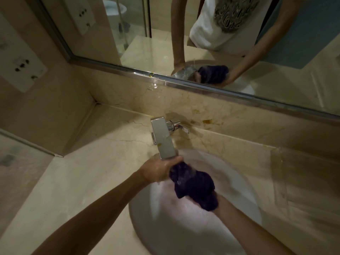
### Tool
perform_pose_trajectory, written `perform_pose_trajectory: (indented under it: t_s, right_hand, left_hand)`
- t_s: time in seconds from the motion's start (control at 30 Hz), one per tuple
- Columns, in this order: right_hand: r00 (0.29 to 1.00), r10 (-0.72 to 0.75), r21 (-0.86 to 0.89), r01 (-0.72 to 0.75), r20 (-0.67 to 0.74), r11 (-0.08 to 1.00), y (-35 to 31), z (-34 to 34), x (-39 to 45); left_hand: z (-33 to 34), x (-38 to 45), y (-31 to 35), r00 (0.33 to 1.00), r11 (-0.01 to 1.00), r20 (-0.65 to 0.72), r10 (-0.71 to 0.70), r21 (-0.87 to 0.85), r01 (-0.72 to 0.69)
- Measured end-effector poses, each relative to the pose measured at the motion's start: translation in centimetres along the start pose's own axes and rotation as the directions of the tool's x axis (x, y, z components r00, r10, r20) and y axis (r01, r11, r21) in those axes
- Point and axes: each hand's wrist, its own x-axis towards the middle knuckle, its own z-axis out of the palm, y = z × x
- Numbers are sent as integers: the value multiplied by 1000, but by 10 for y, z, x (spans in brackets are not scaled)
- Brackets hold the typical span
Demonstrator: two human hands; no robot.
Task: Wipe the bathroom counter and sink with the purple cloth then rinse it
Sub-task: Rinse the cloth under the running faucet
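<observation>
The purple cloth is bunched up and wet, held over the white sink basin just below the chrome faucet spout. My left hand grips the cloth's upper left end right under the spout. My right hand holds the cloth's lower right end and is mostly hidden by it. Water appears to run onto the cloth, blurred. The beige marble counter surrounds the basin.
A faucet handle sticks out to the right of the spout, by the marble backsplash. Above it hangs a framed mirror that reflects my arms and the cloth. Wall sockets sit at the left.
</observation>
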Motion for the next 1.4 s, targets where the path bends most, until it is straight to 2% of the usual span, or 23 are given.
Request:
perform_pose_trajectory:
  t_s: [0.03,0.07,0.1,0.13,0.17,0.2,0.27,0.33,0.37,0.4,0.47,0.5,0.57,0.63,0.7,0.77,0.93,1.07,1.3,1.4]
  right_hand:
    - [996,20,37,-23,82,999,13,5,-1]
    - [972,44,112,-71,232,991,20,13,-1]
    - [915,41,169,-118,402,979,22,20,-1]
    - [868,33,150,-123,495,981,18,31,-1]
    - [845,0,63,-40,535,997,15,40,-9]
    - [806,61,-25,-57,588,998,16,31,6]
    - [736,241,-204,-142,633,969,16,28,2]
    - [681,360,-301,-210,637,930,8,30,-4]
    - [731,381,-389,-171,567,905,3,34,-10]
    - [809,366,-525,-84,460,847,-2,40,-15]
    - [944,222,-769,51,246,637,-8,49,-19]
    - [981,107,-850,81,159,521,-10,51,-18]
    - [988,-134,-949,111,74,296,-9,52,-7]
    - [942,-327,-997,78,77,-11,-9,55,0]
    - [870,-474,-970,25,139,-240,-10,56,8]
    - [839,-503,-920,-5,209,-392,-8,59,15]
    - [827,-452,-779,-28,334,-626,-4,57,17]
    - [789,-420,-656,-30,447,-754,-14,61,10]
    - [698,-297,-486,83,652,-870,-15,63,-2]
    - [649,-229,-438,178,725,-881,-11,61,-6]
  left_hand:
    - [-2,5,2,1000,1000,19,22,16,-22]
    - [-7,7,7,1000,998,9,-8,-56,9]
    - [-6,4,1,999,999,8,41,-6,-41]
    - [-6,3,-2,995,995,-31,91,42,-89]
    - [-2,-2,-7,991,985,3,136,104,-136]
    - [4,-6,-17,970,952,-4,242,193,-237]
    - [9,-12,-25,946,901,-5,325,307,-308]
    - [6,-18,-28,922,869,-8,388,336,-363]
    - [3,-21,-26,917,861,7,399,340,-378]
    - [3,-23,-27,909,849,4,416,358,-390]
    - [9,-25,-27,938,864,22,345,382,-327]
    - [10,-25,-20,968,882,62,242,402,-246]
    - [14,-23,2,984,915,169,-60,402,-13]
    - [22,-20,22,922,902,207,-327,359,239]
    - [32,-18,32,852,842,161,-498,324,431]
    - [41,-19,36,786,781,127,-605,285,555]
    - [48,-18,51,647,669,191,-738,84,739]
    - [49,-15,56,559,541,249,-791,-142,829]
    - [46,-41,59,577,368,434,-692,-476,799]
    - [45,-55,69,552,150,548,-628,-611,777]
